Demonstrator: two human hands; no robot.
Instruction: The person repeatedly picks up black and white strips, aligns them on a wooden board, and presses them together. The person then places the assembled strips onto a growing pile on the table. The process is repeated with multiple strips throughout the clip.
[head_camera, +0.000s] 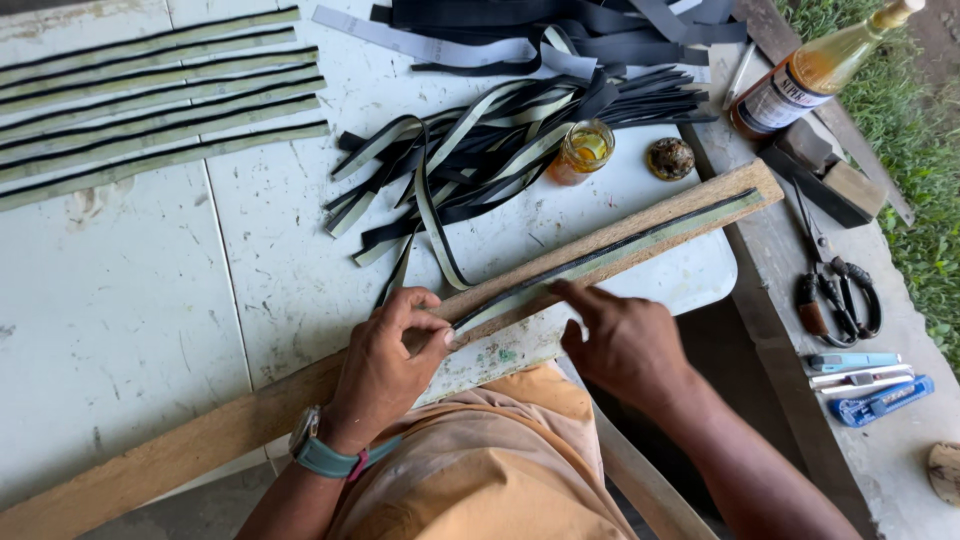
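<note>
A long wooden board (250, 415) lies slantwise across the white table (130, 330). On it rests a pale green strip with a black strip (620, 248) along it. My left hand (385, 365) presses the strip's near end against the board with the thumb and curled fingers. My right hand (620, 340) has its fingers flat on the strip a little farther along. A teal watch is on my left wrist.
A heap of black and pale strips (480, 140) lies behind the board, and finished strips (150, 100) are laid in rows at far left. A small glue jar (583, 150), its lid (670, 158), a bottle (810, 75), scissors (835, 290) and box cutters (870, 385) sit to the right.
</note>
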